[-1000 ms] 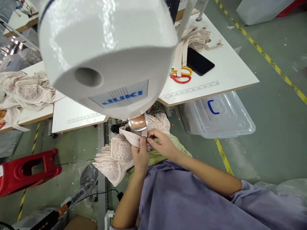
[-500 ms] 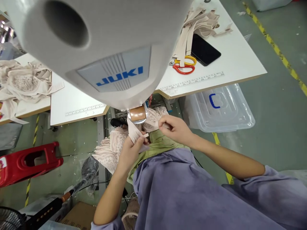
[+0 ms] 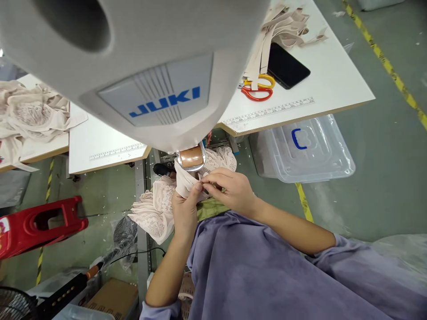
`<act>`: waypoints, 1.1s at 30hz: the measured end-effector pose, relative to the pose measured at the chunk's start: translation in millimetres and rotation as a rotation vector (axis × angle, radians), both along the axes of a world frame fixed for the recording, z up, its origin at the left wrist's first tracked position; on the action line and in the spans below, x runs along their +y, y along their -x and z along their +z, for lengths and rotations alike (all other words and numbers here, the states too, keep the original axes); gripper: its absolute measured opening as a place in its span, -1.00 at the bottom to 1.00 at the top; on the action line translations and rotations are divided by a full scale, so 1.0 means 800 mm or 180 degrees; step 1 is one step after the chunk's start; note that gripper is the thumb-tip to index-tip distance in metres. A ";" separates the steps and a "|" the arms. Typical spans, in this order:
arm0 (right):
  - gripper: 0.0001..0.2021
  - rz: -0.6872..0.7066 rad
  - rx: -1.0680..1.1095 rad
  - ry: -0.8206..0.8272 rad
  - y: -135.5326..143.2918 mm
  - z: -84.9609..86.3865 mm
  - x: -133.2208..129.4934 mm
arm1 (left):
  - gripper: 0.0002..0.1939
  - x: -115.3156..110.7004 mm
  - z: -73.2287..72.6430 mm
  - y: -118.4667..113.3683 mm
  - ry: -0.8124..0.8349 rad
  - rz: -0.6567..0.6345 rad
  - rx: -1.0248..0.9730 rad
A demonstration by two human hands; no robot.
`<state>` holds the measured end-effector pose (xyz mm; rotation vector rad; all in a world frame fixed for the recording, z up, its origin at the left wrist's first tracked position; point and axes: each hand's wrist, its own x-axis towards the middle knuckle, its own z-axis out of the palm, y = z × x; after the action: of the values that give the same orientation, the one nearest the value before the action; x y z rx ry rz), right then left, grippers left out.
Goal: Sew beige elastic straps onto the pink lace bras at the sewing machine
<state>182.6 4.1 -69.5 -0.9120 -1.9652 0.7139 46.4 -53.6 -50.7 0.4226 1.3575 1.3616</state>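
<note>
Just below the head of a JUKI sewing machine (image 3: 167, 104), my left hand (image 3: 187, 206) pinches a pale pink piece of fabric (image 3: 184, 181) between thumb and fingers. The fabric reaches up to the machine's front end. My right hand (image 3: 230, 191) meets the left at the fabric's edge, its thumb and fingertips closed together; a pale strip seems to be in them, mostly hidden. Behind the right hand lies more pale lace (image 3: 225, 159). A stack of lace bra cups (image 3: 155, 209) hangs to the left of my left hand.
On the white table (image 3: 343, 95) at right lie scissors (image 3: 258, 93), a black phone (image 3: 287, 66) and beige straps (image 3: 287, 29). Beige garments (image 3: 30, 111) are heaped at left. A lidded clear box (image 3: 320, 155), a red stool (image 3: 43, 226) and a fan (image 3: 16, 304) stand lower down.
My right hand has moved left and now meets my left hand at the fabric. The short white strip end that stuck out by my left thumb is now covered by fingers.
</note>
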 end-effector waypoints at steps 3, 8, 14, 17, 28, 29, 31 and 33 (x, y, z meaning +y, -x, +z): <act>-0.93 0.0052 -0.0053 0.0012 -0.004 -0.002 0.004 | -0.69 -0.007 0.000 0.004 0.0083 -0.0235 0.0402; -0.91 0.0342 -0.0230 -0.0074 -0.014 0.003 0.012 | -0.71 -0.015 0.003 0.012 0.0030 -0.0538 0.1412; -0.90 0.1068 -0.0440 0.0562 -0.024 0.020 0.028 | -0.82 -0.019 0.001 0.011 -0.0483 -0.0709 0.2086; -0.91 0.1370 -0.0420 0.0939 -0.027 0.021 0.034 | -0.81 -0.016 0.002 0.009 -0.0411 -0.0712 0.1877; -0.91 0.0928 -0.0609 0.1295 -0.025 0.007 0.028 | -0.67 0.000 0.007 0.018 0.0421 -0.1000 0.1350; -0.90 0.0972 -0.0575 0.1408 -0.026 0.009 0.030 | -0.68 -0.001 0.005 0.019 0.0370 -0.0945 0.1433; -0.87 0.1072 -0.0442 0.1785 -0.032 0.014 0.036 | -0.69 -0.001 0.003 0.023 0.0281 -0.0933 0.1641; -0.83 0.1068 -0.0336 0.2099 -0.040 0.019 0.042 | -0.70 0.002 0.004 0.030 0.0239 -0.1040 0.1777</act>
<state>214.4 37.3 -54.3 -1.0120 -2.0254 1.5972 22.1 -52.2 -47.8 0.9798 1.6903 0.9498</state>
